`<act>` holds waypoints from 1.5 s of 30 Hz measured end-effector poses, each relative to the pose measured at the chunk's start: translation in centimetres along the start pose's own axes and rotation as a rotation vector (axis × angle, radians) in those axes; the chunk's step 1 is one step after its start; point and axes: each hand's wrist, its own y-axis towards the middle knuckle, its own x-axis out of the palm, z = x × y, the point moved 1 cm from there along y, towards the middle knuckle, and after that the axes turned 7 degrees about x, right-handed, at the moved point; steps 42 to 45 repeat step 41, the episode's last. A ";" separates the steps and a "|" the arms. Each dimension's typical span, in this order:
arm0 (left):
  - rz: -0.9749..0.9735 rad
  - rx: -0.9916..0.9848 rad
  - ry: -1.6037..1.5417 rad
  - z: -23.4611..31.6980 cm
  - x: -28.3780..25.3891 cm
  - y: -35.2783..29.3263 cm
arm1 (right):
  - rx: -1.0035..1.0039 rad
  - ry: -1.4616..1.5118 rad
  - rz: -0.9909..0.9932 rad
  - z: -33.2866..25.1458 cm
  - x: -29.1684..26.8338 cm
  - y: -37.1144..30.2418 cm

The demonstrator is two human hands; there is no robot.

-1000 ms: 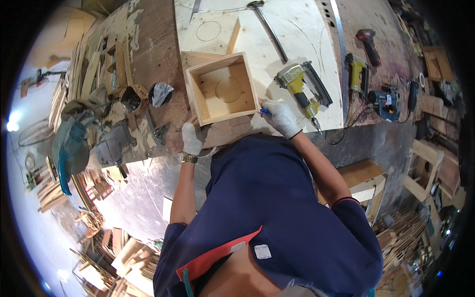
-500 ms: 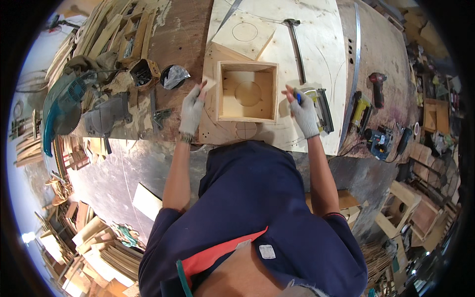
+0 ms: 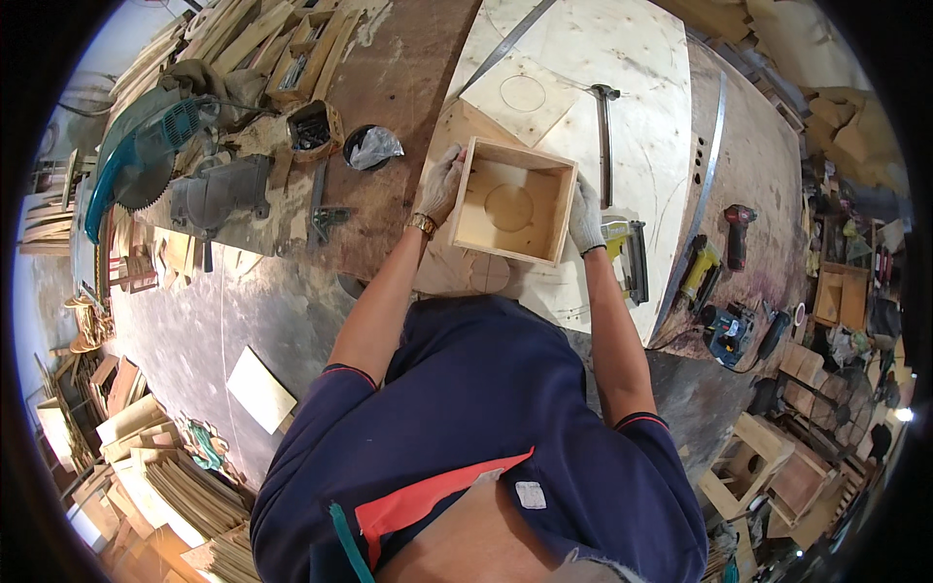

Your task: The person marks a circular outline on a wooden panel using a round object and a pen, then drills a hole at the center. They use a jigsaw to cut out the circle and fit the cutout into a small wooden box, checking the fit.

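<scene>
An open-topped wooden box [image 3: 509,252] sits before me, slightly turned, with a circle visible on its bottom. My left hand [image 3: 442,185], in a pale fingerless-looking glove, is closed on the box's left side. On the opposite side my right hand [image 3: 587,220], gloved too, grips the right wall, its fingers partly hidden behind it. A thin board with a drawn circle [image 3: 523,94] lies just beyond the box. The hammer [image 3: 606,146] lies to the right of it, and a yellow-and-black nail gun [image 3: 630,258] is beside my right wrist.
A light plywood sheet [image 3: 651,107] covers part of the bench. At the left are a teal circular-blade saw [image 3: 146,160], a box of small hardware [image 3: 313,131] and a round container with a plastic bag [image 3: 374,148]. A drill [image 3: 739,236] and a blue power tool [image 3: 727,335] lie at right.
Both hands have moved inward from beside the box and taken hold of its sides. The box is now turned slightly clockwise. The blue item seen in my right hand is now out of sight.
</scene>
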 end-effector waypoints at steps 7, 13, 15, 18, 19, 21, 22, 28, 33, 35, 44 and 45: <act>0.093 -0.015 0.242 4.8 -1.0 0.7 | -0.004 -0.217 0.296 -2.9 -4.0 -1.0; 0.015 0.254 0.740 16.7 2.0 1.7 | -0.312 0.193 0.217 -16.6 -4.6 -6.3; 0.026 0.409 0.816 16.6 2.8 2.0 | -0.352 -0.086 0.110 -17.7 -4.3 -6.5; 0.009 0.448 0.905 15.9 4.2 2.9 | -0.260 -0.156 -0.156 -17.9 -0.6 -7.3; -0.016 0.422 0.931 15.7 4.3 3.0 | -0.164 -0.366 -0.225 -17.8 0.3 -7.1; -0.038 0.410 0.945 15.6 4.6 3.1 | -0.131 -0.546 -0.342 -16.3 1.0 -6.0; -0.036 0.425 0.939 15.4 4.7 3.0 | -0.188 -0.608 -0.370 -16.2 1.3 -5.7; -0.053 0.398 0.946 14.5 4.6 2.7 | -0.233 -0.984 -0.473 -16.3 3.4 -4.1; -0.076 0.349 0.976 14.7 4.5 2.9 | -0.315 -1.088 -0.555 -15.7 4.6 -3.0; -0.051 0.363 0.959 14.1 4.6 3.0 | -0.331 -1.087 -0.573 -15.2 4.6 -2.6; -0.136 0.278 1.077 14.7 4.8 3.0 | -0.390 -1.147 -0.624 -14.3 4.6 -1.8; -0.136 0.278 1.077 14.7 4.8 3.0 | -0.390 -1.147 -0.624 -14.3 4.6 -1.8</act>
